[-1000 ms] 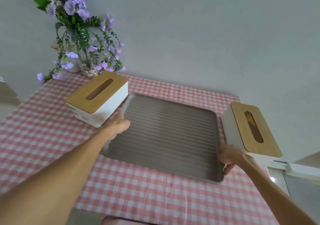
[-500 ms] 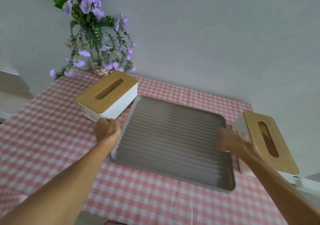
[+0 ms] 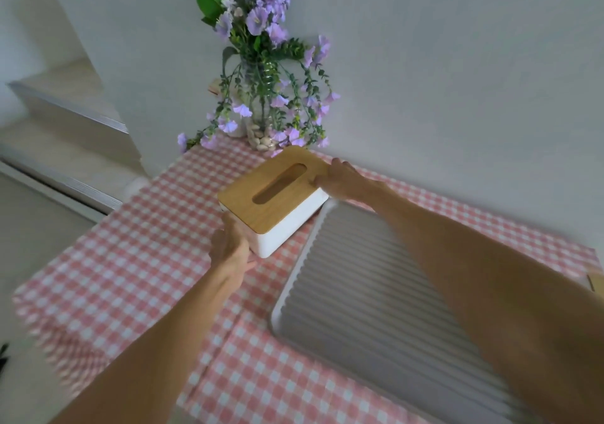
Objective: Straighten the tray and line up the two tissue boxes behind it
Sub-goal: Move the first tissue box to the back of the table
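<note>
A white tissue box with a wooden slotted lid [image 3: 273, 195] stands askew on the checked cloth, left of the grey ribbed tray [image 3: 359, 296]. My left hand [image 3: 230, 248] grips the box's near short end. My right hand [image 3: 343, 178] holds its far end, thumb on the lid, with the forearm stretched across the tray. The box's right corner sits close to the tray's far left corner. Of the second tissue box [image 3: 596, 281], only a sliver of wood shows at the right edge.
A glass vase of purple flowers [image 3: 261, 96] stands against the wall just behind the box. The pink checked tablecloth [image 3: 130, 260] ends at the table's left edge, with a step or ledge [image 3: 65, 119] beyond it. The grey wall [image 3: 457, 96] runs behind the table.
Both hands left the tray's sides and went to the left tissue box, now gripping its two ends. The view swung left, so the right tissue box is nearly out of frame.
</note>
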